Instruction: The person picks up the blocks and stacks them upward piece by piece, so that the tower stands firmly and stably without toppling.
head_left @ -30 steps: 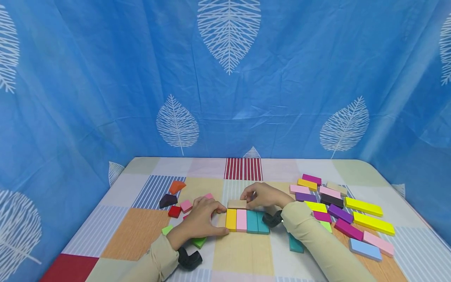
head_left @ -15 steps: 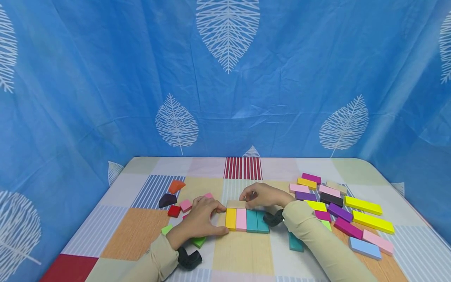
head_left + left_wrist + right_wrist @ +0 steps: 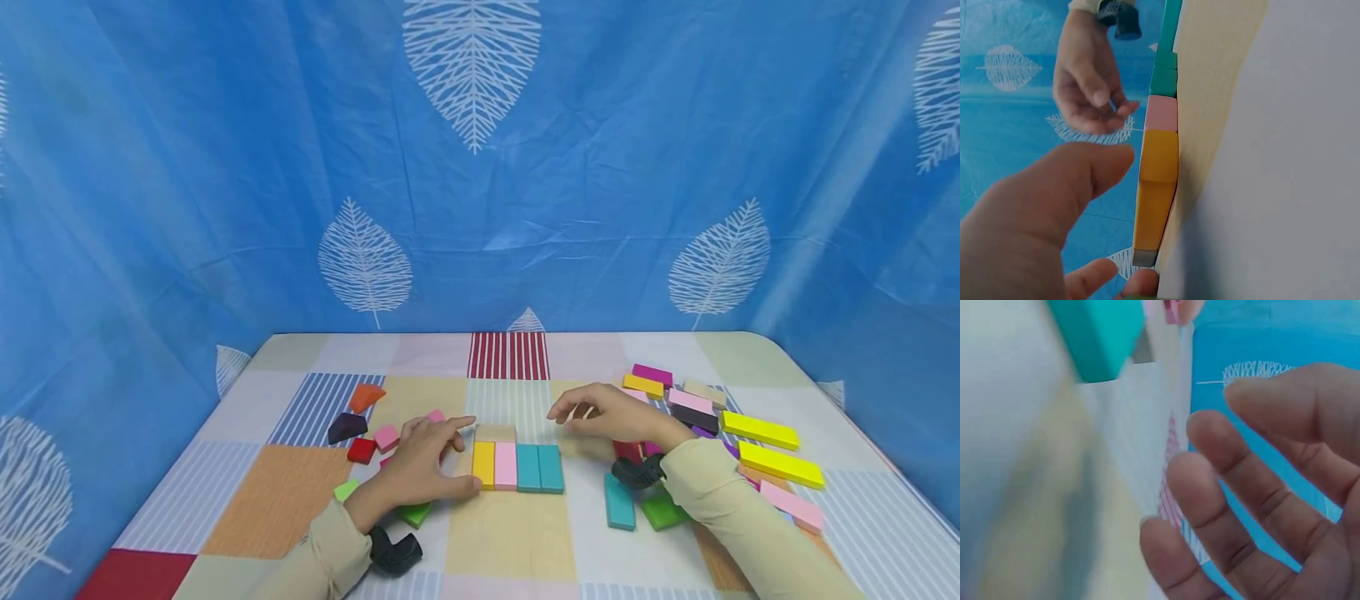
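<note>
Four-sided flat blocks lie side by side in a row: a yellow block (image 3: 483,467), a pink block (image 3: 506,467) and two teal blocks (image 3: 540,468). Across the far ends of the yellow and pink ones lies a beige block (image 3: 495,432). At the row's left end is my left hand (image 3: 420,467), thumb near the yellow block and index finger stretched out past the beige one; whether the thumb touches cannot be told. To the right of the row my right hand (image 3: 618,414) hovers with relaxed, slightly bent fingers (image 3: 1194,481) around nothing.
Small pieces lie left of the left hand, among them an orange one (image 3: 367,397), a black one (image 3: 347,427) and a red one (image 3: 362,451). Many coloured blocks, including a long yellow block (image 3: 780,464), spread at the right, partly under the right arm. A loose teal block (image 3: 619,502) lies nearer.
My right hand has let go of the beige block and moved right, away from the row. The left index finger has straightened. The beige block stays behind the row.
</note>
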### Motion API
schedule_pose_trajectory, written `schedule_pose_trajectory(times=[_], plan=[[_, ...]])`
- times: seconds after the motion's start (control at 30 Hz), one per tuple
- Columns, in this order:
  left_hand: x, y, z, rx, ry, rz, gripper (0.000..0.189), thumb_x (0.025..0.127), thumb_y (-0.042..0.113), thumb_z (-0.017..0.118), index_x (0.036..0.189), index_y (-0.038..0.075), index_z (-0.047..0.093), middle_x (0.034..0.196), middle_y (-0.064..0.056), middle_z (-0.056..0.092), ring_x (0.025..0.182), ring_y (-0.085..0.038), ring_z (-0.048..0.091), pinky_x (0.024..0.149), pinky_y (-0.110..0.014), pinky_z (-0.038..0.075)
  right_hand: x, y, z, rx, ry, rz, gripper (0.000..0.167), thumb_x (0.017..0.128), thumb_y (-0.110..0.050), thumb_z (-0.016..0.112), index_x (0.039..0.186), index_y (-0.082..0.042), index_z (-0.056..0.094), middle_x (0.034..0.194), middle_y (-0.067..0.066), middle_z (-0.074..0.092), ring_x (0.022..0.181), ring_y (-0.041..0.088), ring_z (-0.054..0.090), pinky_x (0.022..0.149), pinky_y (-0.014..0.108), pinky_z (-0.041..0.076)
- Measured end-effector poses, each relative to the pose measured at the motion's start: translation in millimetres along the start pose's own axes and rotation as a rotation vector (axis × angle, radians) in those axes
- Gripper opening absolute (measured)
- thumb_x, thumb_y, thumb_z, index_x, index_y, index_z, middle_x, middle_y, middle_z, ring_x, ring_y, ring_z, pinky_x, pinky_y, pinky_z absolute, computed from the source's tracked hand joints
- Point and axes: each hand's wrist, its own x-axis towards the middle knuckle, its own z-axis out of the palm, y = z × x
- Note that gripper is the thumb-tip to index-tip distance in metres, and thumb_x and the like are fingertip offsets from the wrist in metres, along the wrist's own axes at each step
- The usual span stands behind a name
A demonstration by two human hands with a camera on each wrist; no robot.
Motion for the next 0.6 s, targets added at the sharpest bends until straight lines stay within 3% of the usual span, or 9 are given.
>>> schedule_pose_trajectory(times=[0.27, 0.43, 0.6], plan=[[-1.9, 2.1, -1.6, 0.058, -0.006, 0.025, 0.076, 0.091, 0.048, 0.078, 0.155, 0.012, 0.059, 0.103, 0.009, 0.06, 0.109, -0.022, 0.05, 0.119, -0.068, 0.023, -40.9, 6.1, 3.5, 0.009, -0.023, -0.009, 0.019, 0.099, -0.002, 0.074, 0.117, -0.004, 0.077, 0.113, 0.009, 0.077, 0.096, 0.013, 0.066, 0.09, 0.028, 0.058], [-1.8, 4.0, -2.0, 0.081, -0.009, 0.024, 0.074, 0.091, 0.047, 0.08, 0.154, 0.012, 0.061, 0.103, 0.007, 0.061, 0.11, -0.024, 0.051, 0.119, -0.069, 0.024, -60.7, 2.3, 1.0, -0.071, -0.065, 0.045, 0.03, 0.091, 0.001, 0.079, 0.116, -0.017, 0.079, 0.116, -0.003, 0.075, 0.105, 0.015, 0.064, 0.098, 0.034, 0.056], [-1.9, 3.9, -1.2, 0.08, -0.01, 0.022, 0.074, 0.09, 0.045, 0.08, 0.153, 0.012, 0.061, 0.103, 0.005, 0.062, 0.111, -0.025, 0.052, 0.119, -0.07, 0.024, -67.8, -1.7, -1.6, -0.113, -0.158, 0.086, 0.043, 0.084, 0.001, 0.084, 0.119, -0.024, 0.08, 0.122, -0.01, 0.071, 0.113, 0.011, 0.059, 0.103, 0.038, 0.054]])
